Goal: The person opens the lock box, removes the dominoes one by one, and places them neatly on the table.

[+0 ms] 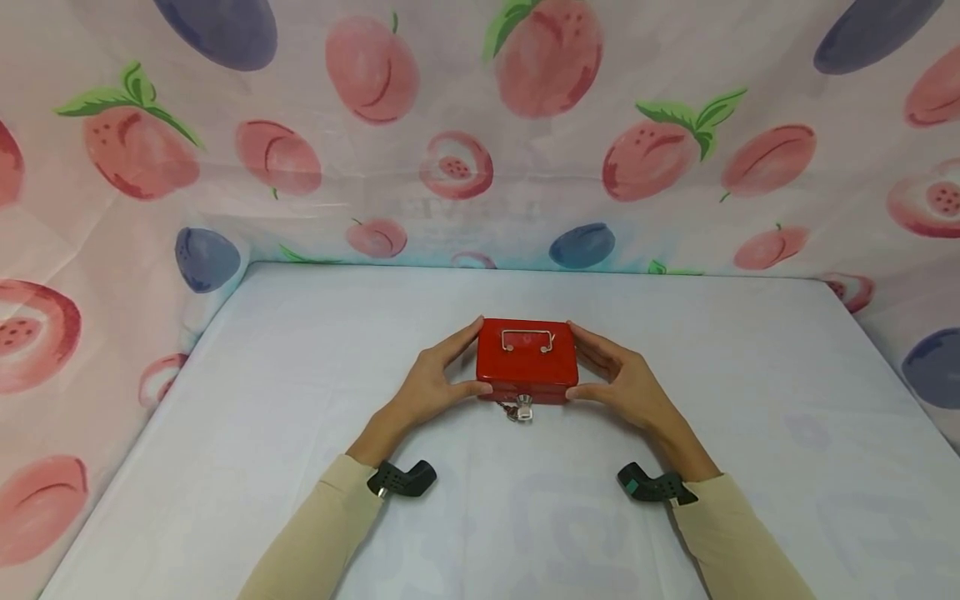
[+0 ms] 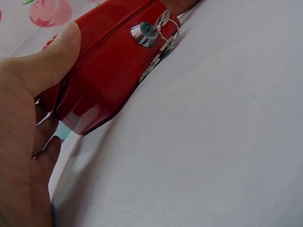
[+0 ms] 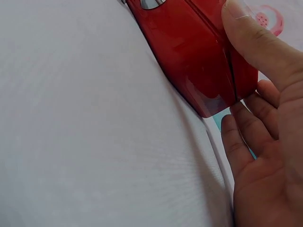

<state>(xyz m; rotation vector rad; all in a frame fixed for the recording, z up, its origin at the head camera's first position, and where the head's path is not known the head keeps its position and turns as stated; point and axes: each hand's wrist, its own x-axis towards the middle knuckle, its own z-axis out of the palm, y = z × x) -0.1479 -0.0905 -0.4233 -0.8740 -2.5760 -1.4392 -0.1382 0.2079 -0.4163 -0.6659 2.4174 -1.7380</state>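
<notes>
A small red metal cash box (image 1: 495,362) lies on the white-covered table with its lid down. A wire handle (image 1: 527,332) lies on top of the lid. In its front face sits a silver lock (image 2: 144,35), and a key with a ring (image 2: 168,34) of further keys hangs from it. My left hand (image 1: 435,379) grips the left side of the box, thumb at the front corner and fingers reaching along the side to the back. The right hand (image 1: 624,382) holds the right side the same way, with its thumb (image 3: 253,40) near the lid seam.
White cloth (image 1: 360,333) covers the tabletop around the box. Behind and to the sides hangs a fruit-printed curtain (image 1: 525,150). Dark wrist-worn devices (image 1: 402,479) stick out inward from both cuffs.
</notes>
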